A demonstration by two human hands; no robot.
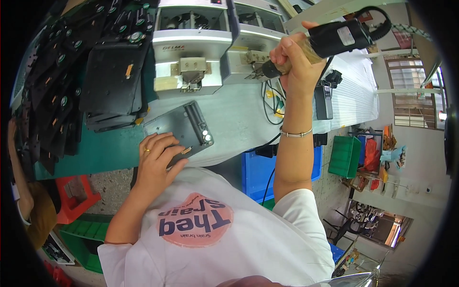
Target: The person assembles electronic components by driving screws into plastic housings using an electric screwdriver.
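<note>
My right hand (299, 60) is closed around the grip of a black electric screwdriver (337, 38), raised in front of the machines with its tip end pointing left. The screwdriver's cord loops at its rear end. On the table's front edge lies a flat dark panel (179, 122) with a raised black bar and round silver parts along its right side. My left hand (160, 150) rests on the panel's near left part, fingers spread, a ring on one of them. A small tan strip (186, 150) shows beside its fingertips.
Two metal benchtop machines (192, 57) stand behind the panel. Stacked dark panels (112, 81) and many similar parts fill the table's left. Black cables (271, 103) and a black power box (324, 101) lie to the right. A blue crate (253, 172) sits below the table edge. Another person's arm (19, 172) shows at far left.
</note>
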